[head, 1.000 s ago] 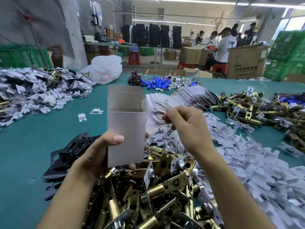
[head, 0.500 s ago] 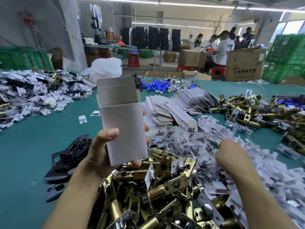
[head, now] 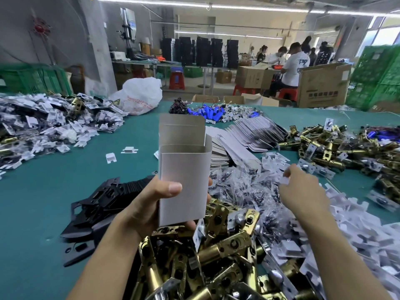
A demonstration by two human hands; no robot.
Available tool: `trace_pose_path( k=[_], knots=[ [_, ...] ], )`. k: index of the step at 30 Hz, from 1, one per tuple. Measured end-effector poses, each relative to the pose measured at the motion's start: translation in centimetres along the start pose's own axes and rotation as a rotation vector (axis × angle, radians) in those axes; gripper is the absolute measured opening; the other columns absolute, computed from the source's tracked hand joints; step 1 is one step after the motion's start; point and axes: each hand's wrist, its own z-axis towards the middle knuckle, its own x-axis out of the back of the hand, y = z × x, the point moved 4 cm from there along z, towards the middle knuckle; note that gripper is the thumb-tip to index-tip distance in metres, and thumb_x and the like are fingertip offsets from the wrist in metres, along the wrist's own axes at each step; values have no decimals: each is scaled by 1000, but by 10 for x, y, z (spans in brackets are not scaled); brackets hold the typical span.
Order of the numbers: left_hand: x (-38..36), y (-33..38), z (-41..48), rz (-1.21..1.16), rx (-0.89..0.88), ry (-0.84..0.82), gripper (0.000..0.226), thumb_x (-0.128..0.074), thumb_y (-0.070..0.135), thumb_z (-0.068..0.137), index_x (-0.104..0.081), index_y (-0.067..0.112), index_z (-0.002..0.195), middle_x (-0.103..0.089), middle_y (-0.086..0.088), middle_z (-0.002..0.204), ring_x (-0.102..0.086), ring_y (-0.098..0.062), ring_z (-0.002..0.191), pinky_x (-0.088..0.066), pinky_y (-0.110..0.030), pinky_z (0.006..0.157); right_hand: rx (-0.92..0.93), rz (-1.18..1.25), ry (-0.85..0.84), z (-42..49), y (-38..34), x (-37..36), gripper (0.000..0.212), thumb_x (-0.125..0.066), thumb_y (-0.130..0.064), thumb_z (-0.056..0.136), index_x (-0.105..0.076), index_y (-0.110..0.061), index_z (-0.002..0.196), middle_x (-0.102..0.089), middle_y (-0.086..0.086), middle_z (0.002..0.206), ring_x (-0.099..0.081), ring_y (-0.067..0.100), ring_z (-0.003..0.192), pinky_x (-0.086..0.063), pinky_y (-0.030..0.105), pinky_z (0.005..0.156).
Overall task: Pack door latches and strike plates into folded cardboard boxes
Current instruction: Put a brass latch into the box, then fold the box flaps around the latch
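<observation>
My left hand (head: 149,204) grips a small grey cardboard box (head: 184,176) upright, its top flap open, above a heap of brass door latches (head: 207,252). My right hand (head: 303,191) is out to the right over small clear bags (head: 249,187) and white cardboard pieces (head: 368,230), pinching a small white piece (head: 285,179) between its fingertips. Black strike plates (head: 104,202) lie in a row to the left of the box. A fanned stack of flat unfolded boxes (head: 242,137) sits behind.
The green table (head: 43,202) also holds a pile of bagged parts (head: 47,122) at far left, more brass latches (head: 337,148) at right, blue cylinders (head: 210,113) and a white plastic bag (head: 140,96) at the back. People work among cartons and green crates beyond.
My right hand left the box top, dropped to the pile of white pieces on the right, and now lifts one. The box in my left hand has opened squarer and turned upright.
</observation>
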Motion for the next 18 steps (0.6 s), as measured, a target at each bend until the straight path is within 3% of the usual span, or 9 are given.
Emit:
trace_pose_path(
  k=[3, 6, 9, 11, 14, 15, 18],
  knots=[
    [0, -3, 0, 12, 22, 1, 85, -87, 43, 55, -60, 14, 131, -69, -16, 113, -70, -32, 94, -59, -39, 53, 194, 297, 147, -10, -27, 23, 27, -49, -18, 97, -45, -28, 122, -56, 9, 101, -55, 29, 83, -47, 38, 68],
    [-1, -5, 1, 18, 48, -15, 84, -89, 44, 53, -63, 13, 127, -68, -17, 113, -69, -32, 93, -58, -37, 52, 418, 878, -27, -34, -66, 44, 39, -52, -25, 101, -48, -45, 134, -60, -5, 94, -58, 10, 76, -49, 19, 60],
    [-1, -6, 1, 26, 72, -22, 85, -88, 39, 52, -59, 7, 126, -68, -19, 108, -70, -31, 87, -58, -36, 51, 711, 1150, -106, -64, -101, 66, 42, -56, -17, 97, -57, -46, 126, -56, -9, 84, -53, -3, 73, -47, 12, 64],
    [-2, -5, 0, 17, 73, -25, 98, -92, 42, 49, -51, 0, 128, -68, -20, 102, -70, -30, 82, -57, -36, 49, 859, 1213, -98, -81, -117, 75, 43, -59, -14, 91, -57, -41, 124, -57, -11, 83, -56, 0, 76, -49, 19, 67],
    [-3, -4, -1, 0, 66, -43, 104, -94, 44, 47, -47, -3, 127, -70, -18, 100, -71, -30, 82, -58, -36, 49, 977, 1216, -66, -95, -129, 80, 41, -65, -13, 89, -56, -38, 121, -64, 2, 89, -59, 24, 78, -50, 40, 63],
    [-3, -4, -1, 1, 61, -47, 103, -94, 43, 47, -48, -2, 127, -69, -18, 101, -71, -30, 83, -58, -37, 50, 992, 1206, -47, -96, -129, 82, 40, -67, -13, 89, -57, -37, 120, -65, 3, 89, -58, 25, 75, -48, 36, 62],
    [-1, -4, -1, -4, 60, -59, 106, -96, 41, 47, -46, -3, 129, -68, -20, 103, -69, -31, 86, -59, -39, 53, 1039, 971, 44, -93, -125, 84, 37, -71, -19, 88, -60, -35, 119, -66, -10, 86, -52, 5, 69, -39, 14, 65]
  ],
)
